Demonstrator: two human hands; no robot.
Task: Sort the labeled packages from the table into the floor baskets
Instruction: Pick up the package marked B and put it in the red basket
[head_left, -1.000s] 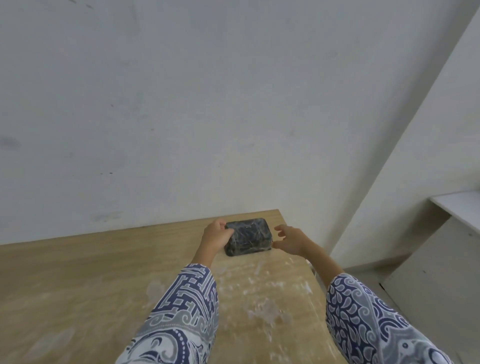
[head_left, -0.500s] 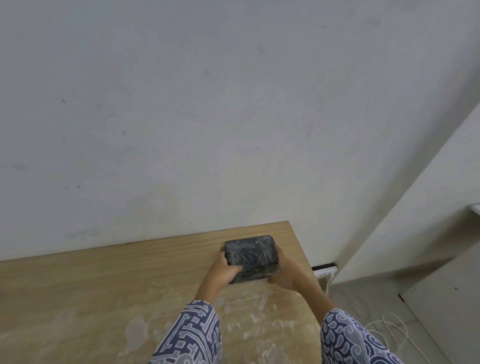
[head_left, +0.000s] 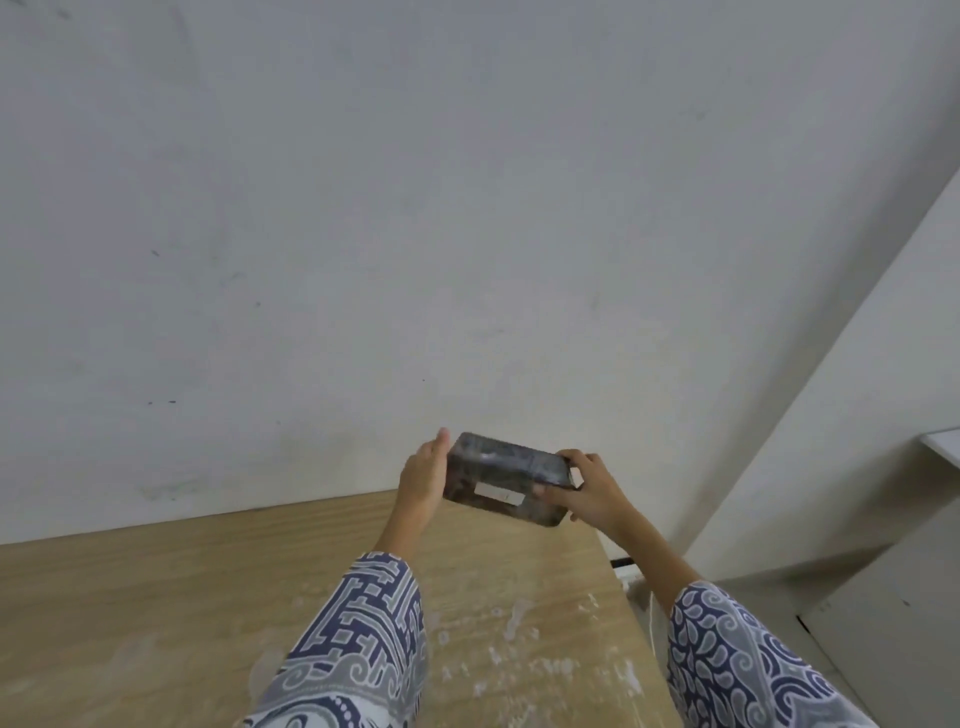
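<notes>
Above the far right corner of the table (head_left: 156, 597), the person is holding one package (head_left: 506, 478) in the air between both hands. Going from the left: the left hand (head_left: 423, 475) is pressing flat against the left short end of the package, with the palm on the end face and the fingertips reaching up past the top edge. The package is lying between the hands with its long axis running from left to right, and the right end is sitting a little lower than the left one, so it is tilted. The right hand (head_left: 587, 491) is gripping the right short end, with the fingers wrapping over the top edge and the thumb coming under the front face. Both hands are equally near to it, because each one is touching one end.

The package is a dark block with rounded corners, wrapped in something shiny that is giving grey reflections. Its front face is turning toward the camera, and a small white label (head_left: 498, 492) is showing on this face; the writing is too small to read.

No basket is showing in this view, so I cannot tell in which direction the package must go. I am judging that the person is now reading the label before choosing a basket.
</notes>
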